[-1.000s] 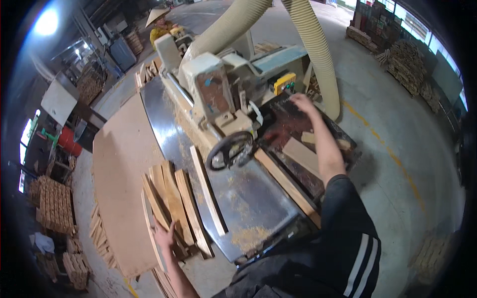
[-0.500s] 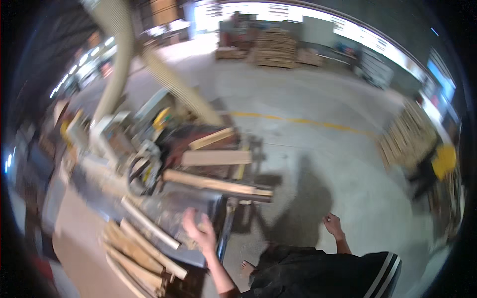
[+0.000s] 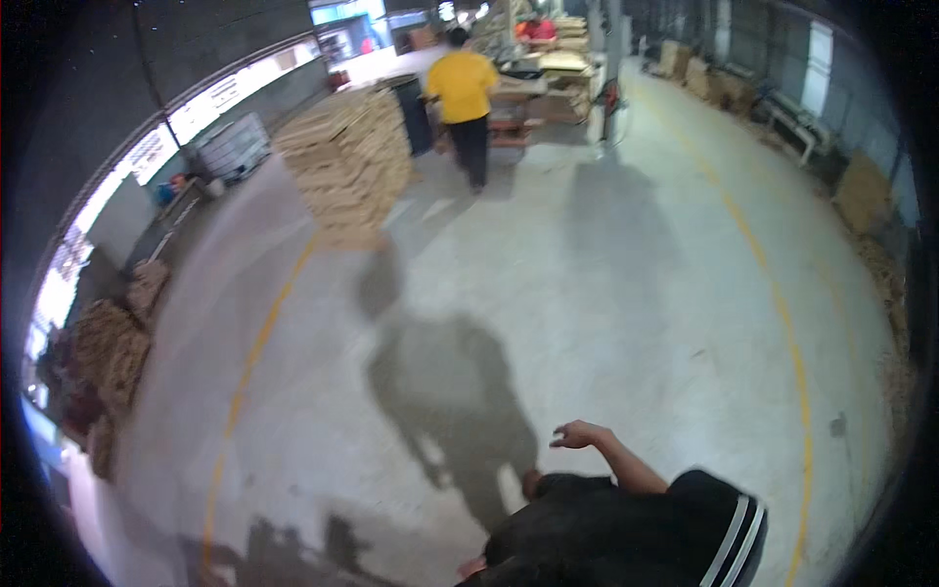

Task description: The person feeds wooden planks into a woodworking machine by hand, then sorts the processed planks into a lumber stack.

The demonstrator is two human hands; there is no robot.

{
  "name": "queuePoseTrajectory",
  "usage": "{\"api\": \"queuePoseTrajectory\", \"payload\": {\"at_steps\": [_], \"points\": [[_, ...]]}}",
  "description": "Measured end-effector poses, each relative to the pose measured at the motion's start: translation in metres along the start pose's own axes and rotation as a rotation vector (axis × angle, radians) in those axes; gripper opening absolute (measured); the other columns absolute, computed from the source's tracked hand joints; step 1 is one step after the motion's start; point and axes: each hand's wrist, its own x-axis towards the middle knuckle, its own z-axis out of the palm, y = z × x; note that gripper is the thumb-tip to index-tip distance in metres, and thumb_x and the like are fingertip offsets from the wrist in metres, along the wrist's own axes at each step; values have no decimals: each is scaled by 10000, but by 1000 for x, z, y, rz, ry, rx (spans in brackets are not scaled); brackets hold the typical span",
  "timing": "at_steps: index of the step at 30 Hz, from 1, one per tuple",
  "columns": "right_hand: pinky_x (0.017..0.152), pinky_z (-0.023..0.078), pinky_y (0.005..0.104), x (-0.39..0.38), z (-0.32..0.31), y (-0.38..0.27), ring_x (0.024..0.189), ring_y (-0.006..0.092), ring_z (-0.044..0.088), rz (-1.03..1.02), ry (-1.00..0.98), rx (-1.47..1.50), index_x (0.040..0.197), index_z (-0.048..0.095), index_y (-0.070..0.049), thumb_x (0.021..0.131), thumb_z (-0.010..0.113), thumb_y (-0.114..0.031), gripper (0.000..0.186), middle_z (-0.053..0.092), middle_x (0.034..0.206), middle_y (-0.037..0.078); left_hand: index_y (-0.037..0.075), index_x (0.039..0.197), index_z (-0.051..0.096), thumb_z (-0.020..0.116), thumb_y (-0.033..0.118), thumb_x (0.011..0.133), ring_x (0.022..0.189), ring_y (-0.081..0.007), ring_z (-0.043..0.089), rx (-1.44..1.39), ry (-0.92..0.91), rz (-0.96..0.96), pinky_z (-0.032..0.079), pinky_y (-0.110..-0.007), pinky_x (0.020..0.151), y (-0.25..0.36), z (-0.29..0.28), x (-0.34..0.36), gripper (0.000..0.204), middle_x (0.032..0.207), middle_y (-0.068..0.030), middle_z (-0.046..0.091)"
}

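Wood stack (image 3: 347, 161) on the floor (image 3: 626, 333) ahead-left of the right grip (image 3: 577, 435), co-worker (image 3: 463, 93) right of the stack

Right hand (image 3: 579, 434) above grey floor (image 3: 636, 323) — wood stack (image 3: 347, 161) ahead, yellow-shirted person (image 3: 462, 90) beside it.

Head camera: wide fisheye, worn on the person's head | faces forward and downward, over the floor (image 3: 626, 323) | very near: black shirt (image 3: 597, 533) and right hand (image 3: 581, 434), low in view | farther: wood stack (image 3: 347, 157), upper left
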Motion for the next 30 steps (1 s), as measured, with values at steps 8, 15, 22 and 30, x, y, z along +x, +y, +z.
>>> {"api": "queuePoseTrajectory", "payload": {"at_steps": [8, 15, 22, 30], "points": [[746, 524, 384, -10, -174, 184, 953, 248, 719, 591, 1244, 1019, 1192, 670, -51, 975, 578, -333, 368, 751, 1064, 127, -31, 1316, 514, 709, 468, 907, 931, -257, 677, 487, 448, 571, 526, -422, 643, 172, 168, 123, 674, 1137, -213, 680], [775, 537, 455, 183, -95, 200, 989, 250, 705, 805, 711, 1475, 1262, 648, -92, 962, 592, -348, 398, 739, 1061, 113, 20, 1164, 607, 653, 398, 945, 731, -245, 711, 1078, 397, 420, 499, -385, 571, 363, 424, 222, 439, 919, -126, 759], [758, 535, 401, 309, -139, 187, 928, 255, 708, 854, 578, 1325, 1188, 711, -84, 981, 568, -390, 397, 728, 1045, 146, 15, 1249, 592, 591, 448, 969, 949, -272, 706, 1196, 376, 535, 493, -522, 845, 524, 702, 291, 516, 1055, -138, 742], [768, 509, 452, 435, -195, 142, 947, 324, 704, 1067, 685, 1737, 1243, 673, -32, 993, 525, -447, 507, 736, 1127, 165, 78, 1239, 646, 582, 409, 981, 929, -226, 723, 1568, 60, 512, 517, -406, 739, 612, 929, 414, 424, 1057, -97, 764]]}}
